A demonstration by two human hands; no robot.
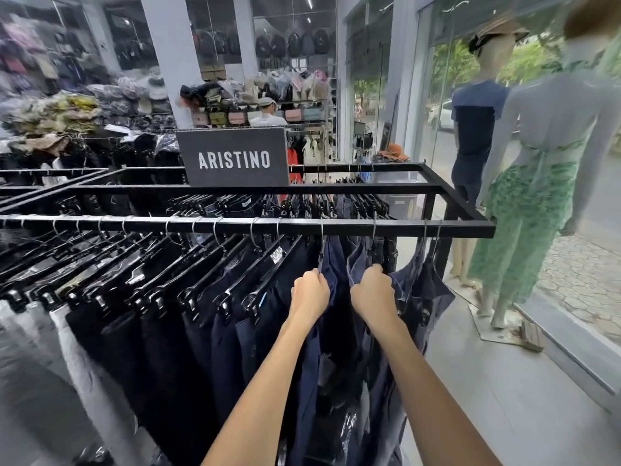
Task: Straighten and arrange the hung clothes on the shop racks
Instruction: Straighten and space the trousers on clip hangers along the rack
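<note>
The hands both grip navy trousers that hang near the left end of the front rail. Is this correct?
Not quite. The head view shows the left hand and the right hand gripping navy trousers that hang near the right end of the front rail, not the left end. The rest of the statement is right.

Both bare forearms reach forward and up, almost parallel. The left hand (311, 292) is fisted on navy trousers (333, 262). Just beside it, not touching, the right hand (372, 290) is fisted on blue trousers (357, 264). Both hands show their backs to the camera.
</note>
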